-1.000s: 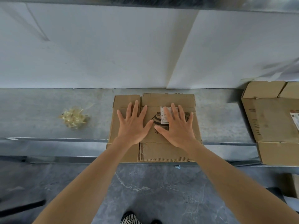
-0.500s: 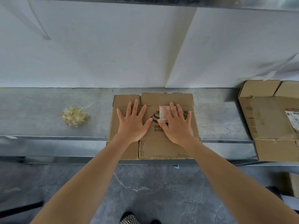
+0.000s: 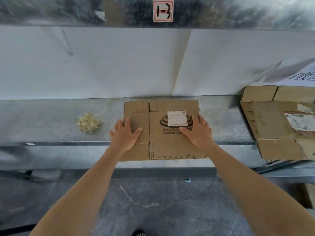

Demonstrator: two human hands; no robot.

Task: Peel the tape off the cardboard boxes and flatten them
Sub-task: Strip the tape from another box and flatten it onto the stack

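Observation:
A flattened brown cardboard box (image 3: 167, 147) lies on the grey metal shelf (image 3: 42, 120), its front flaps sticking out past the shelf edge. It carries a white shipping label (image 3: 177, 118) over a dark printed logo. My left hand (image 3: 125, 133) sits at the box's left edge, thumb on top and fingers bent over the side. My right hand (image 3: 198, 132) holds the right edge the same way, just beside the label. A crumpled ball of yellowish peeled tape (image 3: 88, 124) rests on the shelf to the left of the box.
Flattened cardboard boxes with labels (image 3: 272, 123) lie stacked at the shelf's right end. White boards (image 3: 119, 62) close off the back. A sign reading 13 (image 3: 163, 11) hangs above. Grey marbled floor (image 3: 153, 210) lies below, with another carton (image 3: 309, 195) at the right.
Both hands slid apart from the middle of the box, where they pressed flat, out to its left and right edges, uncovering the label. My view tilted upward.

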